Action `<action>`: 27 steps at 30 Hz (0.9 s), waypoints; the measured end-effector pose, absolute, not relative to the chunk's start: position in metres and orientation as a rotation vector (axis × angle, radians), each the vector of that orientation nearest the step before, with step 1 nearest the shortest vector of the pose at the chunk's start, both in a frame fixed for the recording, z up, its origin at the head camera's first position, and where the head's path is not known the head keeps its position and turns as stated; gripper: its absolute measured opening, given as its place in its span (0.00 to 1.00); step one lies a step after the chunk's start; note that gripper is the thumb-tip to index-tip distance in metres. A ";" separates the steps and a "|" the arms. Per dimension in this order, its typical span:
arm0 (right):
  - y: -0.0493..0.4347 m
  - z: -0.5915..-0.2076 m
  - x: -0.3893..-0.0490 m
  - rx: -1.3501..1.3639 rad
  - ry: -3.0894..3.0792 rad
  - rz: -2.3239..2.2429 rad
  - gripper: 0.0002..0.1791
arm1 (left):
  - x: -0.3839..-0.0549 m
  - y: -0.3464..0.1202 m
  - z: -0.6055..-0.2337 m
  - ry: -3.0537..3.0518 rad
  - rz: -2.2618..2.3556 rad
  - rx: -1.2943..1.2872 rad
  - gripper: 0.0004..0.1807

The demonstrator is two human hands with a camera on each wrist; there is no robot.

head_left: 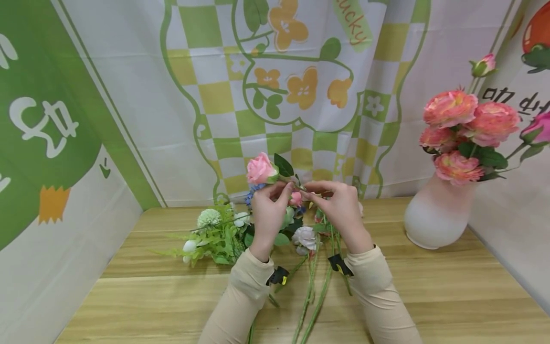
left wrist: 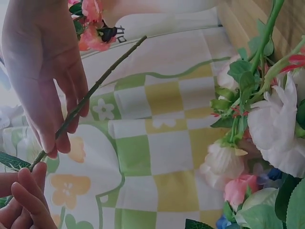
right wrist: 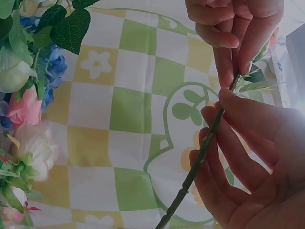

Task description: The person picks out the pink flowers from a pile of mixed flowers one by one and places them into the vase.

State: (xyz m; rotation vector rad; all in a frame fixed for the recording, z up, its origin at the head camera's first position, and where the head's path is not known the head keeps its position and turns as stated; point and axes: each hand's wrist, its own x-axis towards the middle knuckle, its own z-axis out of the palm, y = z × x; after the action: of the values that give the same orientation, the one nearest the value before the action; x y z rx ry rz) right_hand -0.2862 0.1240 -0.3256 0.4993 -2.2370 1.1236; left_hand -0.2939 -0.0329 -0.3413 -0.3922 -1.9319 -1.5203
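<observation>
A pink rose (head_left: 260, 168) with dark green leaves (head_left: 283, 165) is held up above the table, its bloom to the left. My left hand (head_left: 271, 212) pinches its stem just below the bloom and leaves. Close beside it, my right hand (head_left: 341, 210) pinches the same green stem (right wrist: 202, 148) between thumb and fingers. In the left wrist view the stem's free end runs out past the right hand's fingers. Beneath the hands lies a heap of artificial flowers, with a white flower (head_left: 305, 237) and a small pink rose (head_left: 295, 199) among them.
A white vase (head_left: 438, 215) holding coral-pink peonies (head_left: 451, 107) stands at the table's right. Left of the hands lie green foliage (head_left: 219, 239) and a pale pompom flower (head_left: 209, 218). Long green stems (head_left: 315, 296) stretch toward the front of the wooden table (head_left: 172, 306). A checkered curtain hangs behind.
</observation>
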 end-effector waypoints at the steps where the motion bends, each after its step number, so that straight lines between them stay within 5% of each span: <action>1: 0.124 -0.326 -0.286 0.497 -2.239 1.128 0.09 | -0.294 -0.032 -0.341 -1.934 -1.514 -0.394 0.10; 27: 0.122 -0.335 -0.287 0.407 -2.213 0.861 0.07 | -0.294 -0.028 -0.345 -1.963 -1.498 -0.451 0.10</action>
State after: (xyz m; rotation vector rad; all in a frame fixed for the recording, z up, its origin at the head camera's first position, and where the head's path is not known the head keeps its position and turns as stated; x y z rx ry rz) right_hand -0.2867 0.1222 -0.3345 0.4073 -2.2126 0.8606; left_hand -0.2939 -0.0275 -0.3455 -0.4508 -1.9633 -1.4976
